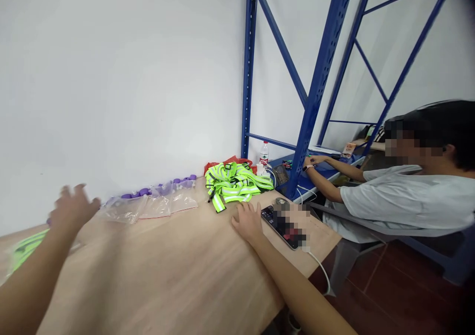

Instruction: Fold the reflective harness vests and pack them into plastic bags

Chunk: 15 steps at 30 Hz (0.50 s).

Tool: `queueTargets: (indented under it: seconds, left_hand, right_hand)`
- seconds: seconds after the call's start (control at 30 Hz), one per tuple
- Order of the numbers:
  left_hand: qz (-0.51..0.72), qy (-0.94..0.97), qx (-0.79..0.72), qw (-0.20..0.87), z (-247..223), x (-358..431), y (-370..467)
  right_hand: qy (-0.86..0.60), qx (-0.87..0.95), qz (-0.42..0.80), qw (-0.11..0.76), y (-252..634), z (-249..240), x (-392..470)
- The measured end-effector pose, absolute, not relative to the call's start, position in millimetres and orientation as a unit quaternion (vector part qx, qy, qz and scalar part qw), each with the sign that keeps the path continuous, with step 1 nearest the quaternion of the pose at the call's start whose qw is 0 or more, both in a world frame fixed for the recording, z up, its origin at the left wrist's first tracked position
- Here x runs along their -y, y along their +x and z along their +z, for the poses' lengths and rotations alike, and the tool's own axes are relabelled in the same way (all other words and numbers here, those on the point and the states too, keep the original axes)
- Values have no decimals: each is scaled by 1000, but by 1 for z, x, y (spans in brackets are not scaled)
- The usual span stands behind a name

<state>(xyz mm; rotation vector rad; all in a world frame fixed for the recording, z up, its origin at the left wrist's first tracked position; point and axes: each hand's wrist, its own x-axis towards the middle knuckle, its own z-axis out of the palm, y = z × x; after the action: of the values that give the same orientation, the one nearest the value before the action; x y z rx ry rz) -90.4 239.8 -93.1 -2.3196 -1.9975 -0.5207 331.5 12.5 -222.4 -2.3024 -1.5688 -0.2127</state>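
Note:
My left hand [73, 207] is raised over the left part of the table, fingers spread and slightly blurred, holding nothing. My right hand [248, 220] lies on the tabletop with its fingers apart, between a phone [282, 226] and a heap of neon yellow-green reflective straps [237, 181]. Clear plastic bags [159, 206] lie to the right of my left hand. Behind them, along the wall, are several purple items [144, 192]. Another neon item [27, 248] in clear plastic is partly hidden by my left forearm.
The brown table [178, 275] meets a white wall. A blue metal rack [309, 102] rises at its right. Beyond it, a person in a white shirt [408, 199] sits at a blue table with a bottle [263, 153]. A white cable [322, 268] hangs off the table edge.

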Motion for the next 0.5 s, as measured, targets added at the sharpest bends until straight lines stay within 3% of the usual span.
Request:
queueTargets:
  seconds: [0.13, 0.3, 0.5]
  left_hand:
    - [-187, -793, 579, 27, -76, -240, 43]
    - [-154, -876, 456, -6, -115, -230, 196]
    - [-123, -889, 439, -32, -152, -215, 283]
  right_hand:
    - [-823, 534, -71, 182, 332, -221, -12]
    - [-848, 491, -66, 187, 331, -221, -11]
    - [-866, 464, -49, 181, 330, -221, -10]
